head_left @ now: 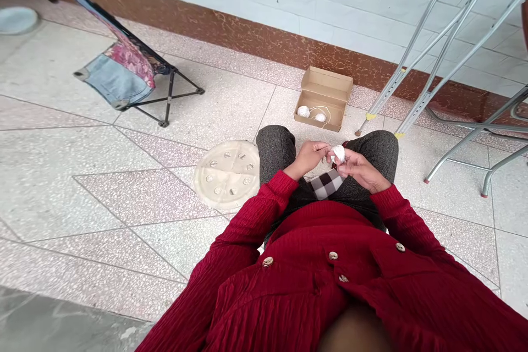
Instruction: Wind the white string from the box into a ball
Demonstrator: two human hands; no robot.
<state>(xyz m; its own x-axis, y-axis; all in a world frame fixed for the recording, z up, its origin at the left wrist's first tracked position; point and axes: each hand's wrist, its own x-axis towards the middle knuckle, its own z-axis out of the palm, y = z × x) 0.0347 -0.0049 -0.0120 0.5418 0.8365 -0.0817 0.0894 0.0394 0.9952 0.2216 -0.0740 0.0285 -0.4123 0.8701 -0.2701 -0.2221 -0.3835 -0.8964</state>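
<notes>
I sit with my knees apart, in a red cardigan and dark grey trousers. My right hand point(359, 169) holds a small white ball of thread point(339, 153) over my lap. My left hand point(309, 155) is just left of the ball, with its fingertips pinched on the thread that runs off it. A checked cloth point(326, 184) lies on my lap under both hands. On the floor beyond my knees stands an open cardboard box point(325, 91) with two more white balls point(311, 114) and a loose loop of thread inside.
A round pale tray point(225, 168) bearing several small lumps lies on the tiled floor by my left knee. A low folding chair point(124, 69) stands at the far left. Metal crutches point(429, 49) and metal chair legs point(474, 148) lean at the right by the wall.
</notes>
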